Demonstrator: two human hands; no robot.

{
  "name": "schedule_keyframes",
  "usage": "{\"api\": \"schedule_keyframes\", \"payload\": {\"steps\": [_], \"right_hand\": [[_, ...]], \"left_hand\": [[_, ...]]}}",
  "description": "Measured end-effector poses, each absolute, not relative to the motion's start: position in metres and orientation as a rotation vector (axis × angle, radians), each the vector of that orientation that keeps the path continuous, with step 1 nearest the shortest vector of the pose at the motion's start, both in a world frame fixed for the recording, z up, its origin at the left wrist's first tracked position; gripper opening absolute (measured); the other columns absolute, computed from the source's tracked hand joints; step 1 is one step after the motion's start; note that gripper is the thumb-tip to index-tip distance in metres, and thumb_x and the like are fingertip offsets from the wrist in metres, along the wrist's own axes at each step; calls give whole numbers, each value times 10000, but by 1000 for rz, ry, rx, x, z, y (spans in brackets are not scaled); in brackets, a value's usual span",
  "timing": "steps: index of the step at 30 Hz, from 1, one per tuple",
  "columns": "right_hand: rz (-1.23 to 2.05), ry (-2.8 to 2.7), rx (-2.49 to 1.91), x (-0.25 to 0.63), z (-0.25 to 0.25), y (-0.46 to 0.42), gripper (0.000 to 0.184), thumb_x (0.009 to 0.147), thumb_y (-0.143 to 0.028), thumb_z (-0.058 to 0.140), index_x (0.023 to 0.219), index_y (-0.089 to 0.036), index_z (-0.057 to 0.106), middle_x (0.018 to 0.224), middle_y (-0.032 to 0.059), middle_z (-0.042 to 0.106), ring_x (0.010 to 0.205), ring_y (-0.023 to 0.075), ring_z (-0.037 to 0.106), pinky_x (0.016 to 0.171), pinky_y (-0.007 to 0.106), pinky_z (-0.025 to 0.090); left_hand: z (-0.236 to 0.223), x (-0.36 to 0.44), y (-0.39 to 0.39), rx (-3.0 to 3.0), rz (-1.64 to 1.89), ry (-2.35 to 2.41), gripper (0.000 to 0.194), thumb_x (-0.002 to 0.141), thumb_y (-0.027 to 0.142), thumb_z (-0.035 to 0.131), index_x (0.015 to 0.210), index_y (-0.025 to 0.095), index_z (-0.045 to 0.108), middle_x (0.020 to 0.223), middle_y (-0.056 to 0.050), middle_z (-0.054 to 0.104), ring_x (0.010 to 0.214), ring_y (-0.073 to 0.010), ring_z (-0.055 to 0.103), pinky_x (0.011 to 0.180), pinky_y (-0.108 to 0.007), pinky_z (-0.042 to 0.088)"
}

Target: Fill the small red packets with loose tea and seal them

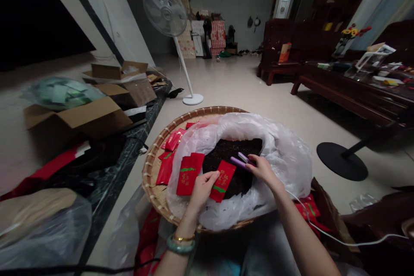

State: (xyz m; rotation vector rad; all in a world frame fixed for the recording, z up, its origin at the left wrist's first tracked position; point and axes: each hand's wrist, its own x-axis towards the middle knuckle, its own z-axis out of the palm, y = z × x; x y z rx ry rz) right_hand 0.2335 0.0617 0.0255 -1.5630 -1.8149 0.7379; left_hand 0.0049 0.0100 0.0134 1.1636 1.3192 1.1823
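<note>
Head camera | from above and behind the bare left hand [202, 190] and bare right hand [263, 170] | faces forward and down | near: both hands, over a round woven bamboo tray [148, 173] | far: white pedestal fan [167, 13] beyond the left hand, grey wall [242, 2] beyond both
</note>
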Motion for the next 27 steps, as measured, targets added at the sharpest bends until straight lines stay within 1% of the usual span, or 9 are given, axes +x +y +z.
{"api": "schedule_keyframes", "payload": {"steps": [2, 4, 7, 9, 12, 16, 21, 25, 27], "right_hand": [[693, -1760, -1451, 221, 27, 57, 287, 828, -347, 556, 1031, -183, 677, 1024, 100, 694, 942, 257, 625, 857, 384, 456], [781, -1730, -1314, 206, 31, 50, 298, 860, -385, 510, 1018, -195, 677, 990, 71, 701, 883, 216, 635, 794, 331, 478], [926, -1759, -1241, 186, 37, 41, 209, 807, -360, 580, 771, -190, 696, 704, 14, 681, 637, 164, 605, 615, 270, 468], [916, -1766, -1219, 178, 40, 36, 203, 788, -328, 601, 662, -184, 670, 627, 1, 642, 592, 150, 575, 584, 259, 447], [949, -1780, -1144, 176, 43, 31, 203, 791, -319, 594, 668, -175, 668, 659, 9, 641, 626, 152, 578, 592, 257, 440], [1172, -1713, -1105, 179, 47, 26, 225, 795, -361, 579, 712, -172, 669, 647, 1, 642, 591, 145, 572, 561, 251, 436], [1103, -1693, -1163, 179, 45, 20, 244, 781, -368, 587, 618, -186, 604, 582, 4, 590, 551, 158, 574, 514, 257, 422], [1267, -1512, -1201, 183, 36, 23, 317, 773, -513, 569, 686, -208, 554, 541, -2, 547, 458, 170, 563, 390, 249, 394], [1213, -1337, -1224, 183, 35, 26, 352, 758, -566, 570, 741, -217, 528, 553, -3, 550, 469, 182, 577, 375, 255, 411]], "left_hand": [[12, 8, 9, 1164, 1173, 1303, 377, 666, 490, 664, 762, 137, 757, 694, -45, 717, 645, -188, 598, 610, -273, 466], [12, 11, 8, 1166, 1151, 1283, 392, 682, 493, 652, 799, 134, 759, 695, -43, 718, 641, -189, 603, 604, -274, 471], [15, 15, 6, 1171, 1128, 1257, 394, 695, 482, 646, 848, 136, 755, 750, -55, 733, 677, -201, 625, 624, -283, 487], [20, 16, 7, 1162, 1166, 1254, 378, 678, 451, 672, 892, 149, 750, 841, -70, 743, 753, -216, 644, 682, -294, 500], [30, 18, 9, 1131, 1238, 1249, 328, 652, 409, 708, 857, 155, 747, 855, -76, 740, 784, -213, 647, 713, -289, 500], [35, 22, 11, 1026, 1327, 1220, 285, 641, 412, 718, 726, 140, 725, 695, -39, 703, 616, -156, 604, 578, -240, 470], [25, 25, 9, 854, 1353, 1162, 322, 632, 434, 731, 742, 133, 701, 640, -17, 674, 542, -126, 575, 528, -228, 459], [12, 23, 7, 728, 1375, 1111, 414, 673, 455, 696, 925, 126, 696, 854, -91, 721, 717, -174, 653, 626, -261, 509], [4, 23, 5, 684, 1421, 1127, 469, 697, 467, 669, 1022, 129, 666, 964, -119, 710, 805, -194, 663, 645, -266, 518]]}}
